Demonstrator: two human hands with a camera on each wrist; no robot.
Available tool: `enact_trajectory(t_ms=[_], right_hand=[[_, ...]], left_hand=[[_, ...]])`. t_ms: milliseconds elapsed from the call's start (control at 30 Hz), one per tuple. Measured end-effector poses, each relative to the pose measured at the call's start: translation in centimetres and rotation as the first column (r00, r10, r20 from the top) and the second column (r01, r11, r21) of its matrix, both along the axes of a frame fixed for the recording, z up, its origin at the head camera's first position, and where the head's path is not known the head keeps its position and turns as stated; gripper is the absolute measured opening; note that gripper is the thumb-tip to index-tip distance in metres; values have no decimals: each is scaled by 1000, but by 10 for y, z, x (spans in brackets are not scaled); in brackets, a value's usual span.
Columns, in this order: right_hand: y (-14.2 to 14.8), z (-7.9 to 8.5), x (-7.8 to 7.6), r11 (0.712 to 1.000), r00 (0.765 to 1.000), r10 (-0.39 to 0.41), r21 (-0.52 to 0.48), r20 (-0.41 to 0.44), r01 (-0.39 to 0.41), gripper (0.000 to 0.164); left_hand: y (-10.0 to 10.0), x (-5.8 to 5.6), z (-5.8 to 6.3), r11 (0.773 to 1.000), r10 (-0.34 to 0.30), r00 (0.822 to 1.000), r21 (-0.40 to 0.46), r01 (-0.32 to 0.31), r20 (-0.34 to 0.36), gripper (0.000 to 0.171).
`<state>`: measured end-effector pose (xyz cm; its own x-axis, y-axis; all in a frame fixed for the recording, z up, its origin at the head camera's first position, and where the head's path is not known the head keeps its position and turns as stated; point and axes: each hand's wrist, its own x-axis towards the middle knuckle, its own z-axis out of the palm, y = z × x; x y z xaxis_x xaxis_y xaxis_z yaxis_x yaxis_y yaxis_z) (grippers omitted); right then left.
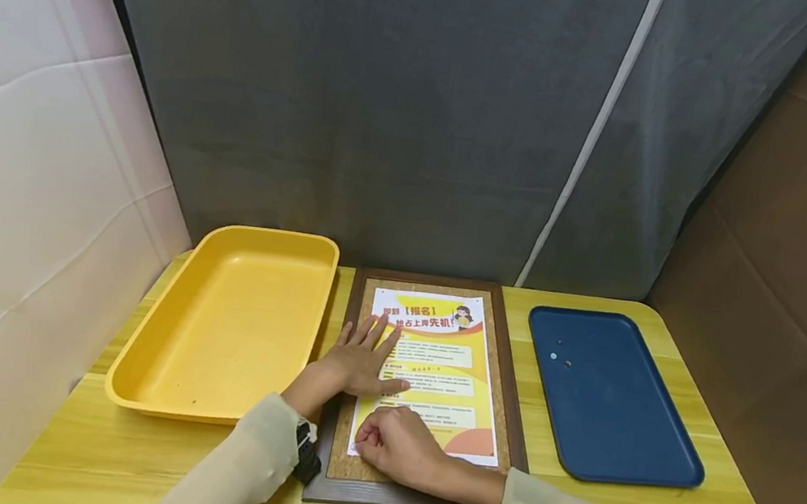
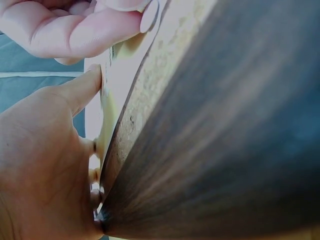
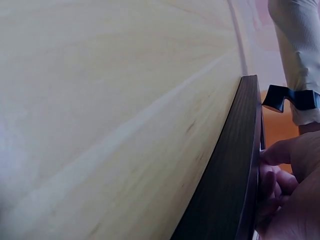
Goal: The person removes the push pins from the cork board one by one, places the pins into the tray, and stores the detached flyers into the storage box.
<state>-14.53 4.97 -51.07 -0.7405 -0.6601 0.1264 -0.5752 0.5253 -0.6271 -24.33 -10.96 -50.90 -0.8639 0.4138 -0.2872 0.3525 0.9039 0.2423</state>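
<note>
A yellow and white printed poster (image 1: 446,366) lies on a cork board (image 1: 499,381) with a dark wooden frame (image 1: 510,366). My left hand (image 1: 357,364) rests on the poster's left side, its fingers spread and straight. Near the poster's lower left corner, my right hand (image 1: 398,445) has its fingers curled. In the left wrist view, its fingertips pinch a small flat white disc that looks like a thumbtack head (image 2: 149,17), right at the paper's edge. Whether a point has entered the cork is hidden. The right wrist view shows the curled fingers (image 3: 280,185) beside the frame.
A yellow tray (image 1: 245,308) stands left of the board. To the right lies a dark blue tray (image 1: 619,405) holding a few tiny pieces, among them a white disc (image 1: 553,356). Beneath everything is a wooden table (image 1: 77,447), with a grey curtain (image 1: 360,112) behind it.
</note>
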Motion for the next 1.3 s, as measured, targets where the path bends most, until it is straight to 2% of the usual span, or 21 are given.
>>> enact_trajectory(t_ms=[133,333,567,700,767,867,967,1067,1300], right_hand=[[-1,-2,0,1000,1000,-19,7,0,19,9],[-1,0,-1,1000,1000,-24,20,-3,24,9],[-1,2,-3,999,998,-16,30,63,14,9],[0,3,-3,1000,996,-7,20,90,5,10],[2,5,-2,1000,993,8,-12,114,-7,9],[5,7,-3,997,981,27,-72,191,-14,10],[8,9,-4,993,957,29,-115,289,5,9],[10,10,-6,991,934,24,-133,357,26,9],[20,14,-10,988,902,17,-144,432,51,9]], left_hand=[[0,0,0,1000,2,1000,-4,-2,-2,105],[1,6,11,1000,-5,1000,-9,4,-10,105],[0,-1,-1,1000,4,1000,3,-4,-25,105],[0,1,3,1000,-2,1000,0,2,-22,107],[1,4,9,1000,-4,1000,-1,4,-19,107],[1,5,11,1000,-5,1000,5,5,-26,107],[1,7,15,1000,1,1000,5,-1,-19,105],[0,6,12,1000,-4,1000,12,4,-27,107],[3,12,24,999,1,1000,-41,-2,-14,100]])
